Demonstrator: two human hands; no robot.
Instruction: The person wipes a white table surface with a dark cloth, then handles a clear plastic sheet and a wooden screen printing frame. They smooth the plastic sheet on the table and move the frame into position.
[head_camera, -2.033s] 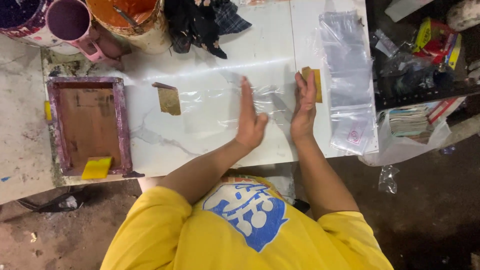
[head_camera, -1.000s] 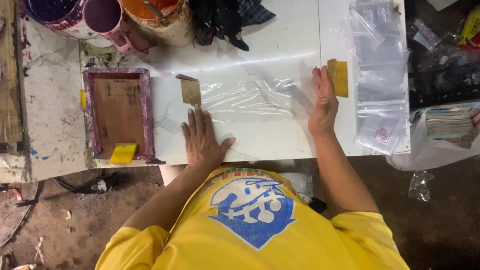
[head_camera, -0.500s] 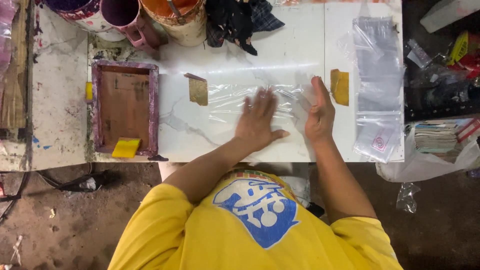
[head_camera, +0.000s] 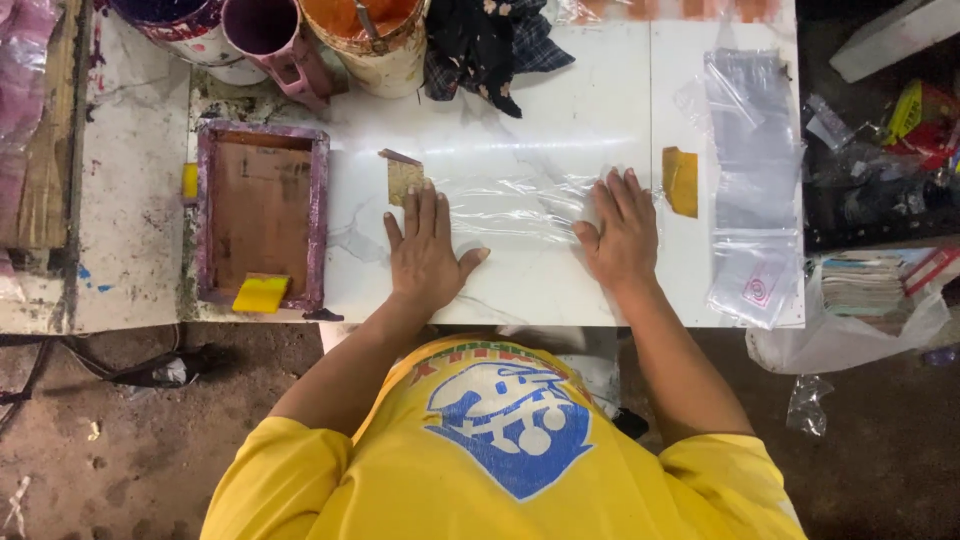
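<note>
Pressing clear plastic bag (head_camera: 520, 205) flat on surface (head_camera: 560, 110), left hand (head_camera: 425, 255) and right hand (head_camera: 622, 232) fingers spread. Seeming thin, limp, slippery; pinching edge likely best.

The worktop (head_camera: 560, 120) is a smooth, glossy white slab with faint grey marble veining. Over it lies a clear plastic bag (head_camera: 520, 205), thin, wrinkled and shiny. The stack of bags (head_camera: 755, 170) to the right is the same transparent, glossy film. The printing frame (head_camera: 262, 215) looks like wood, matt and stained purple along its rim, with a dull brown mesh. A dark patterned cloth (head_camera: 490, 45) lies soft and crumpled. The paint pots (head_camera: 375, 40) look like smeared plastic. The floor (head_camera: 120, 450) is rough, dusty concrete.
</note>
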